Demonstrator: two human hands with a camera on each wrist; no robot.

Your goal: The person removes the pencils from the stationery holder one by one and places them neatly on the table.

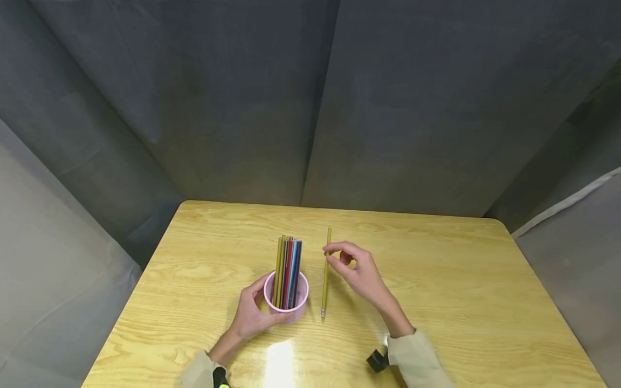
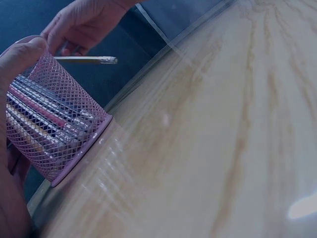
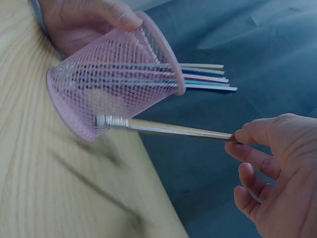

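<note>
A pink mesh pencil cup [image 1: 301, 312] stands on the table, and my left hand [image 1: 249, 315] grips it around its side with the thumb across the front. Several pencils [image 1: 287, 269] in yellow, red, light blue and dark colours stick up out of the cup. To the right of the cup, my right hand [image 1: 358, 269] pinches a yellow pencil [image 1: 325, 283] between thumb and forefinger, its other fingers loosely bent. The pencil's metal-banded end [image 3: 111, 120] points down, beside the outside of the cup in the right wrist view, and its shadow lies on the tabletop.
The wood-grain table [image 1: 461, 280] stretches out on both sides of the hands. Dark grey curtains [image 1: 242, 108] hang behind the table, with lighter cloth at the left and right. A small black object [image 1: 377, 361] is at the right wrist.
</note>
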